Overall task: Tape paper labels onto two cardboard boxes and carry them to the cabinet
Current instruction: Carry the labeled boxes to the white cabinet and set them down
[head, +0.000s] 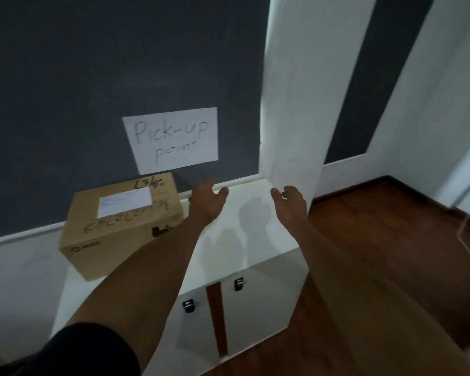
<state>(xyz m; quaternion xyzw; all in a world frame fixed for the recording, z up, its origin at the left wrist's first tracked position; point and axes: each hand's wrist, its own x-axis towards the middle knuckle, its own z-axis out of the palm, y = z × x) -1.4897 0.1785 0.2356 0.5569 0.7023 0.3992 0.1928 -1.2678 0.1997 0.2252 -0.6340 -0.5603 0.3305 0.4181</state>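
Observation:
One cardboard box [120,226] sits on the left part of the white cabinet [255,240], close to the dark wall. A white paper label [124,202] is stuck on its top, among handwritten marks. Both my arms reach out over the cabinet top to the right of the box. My left hand [208,199] hovers just beside the box's right end, fingers relaxed, holding nothing. My right hand [289,203] hangs over the cabinet's right part, fingers loosely spread and holding nothing. No other box is in view.
A paper sign reading "Pick-up point" [174,139] is fixed to the dark wall above the box. A white pillar [296,104] stands at the cabinet's right end. The cabinet has two doors with dark handles [188,306]. Wooden floor [391,253] lies to the right.

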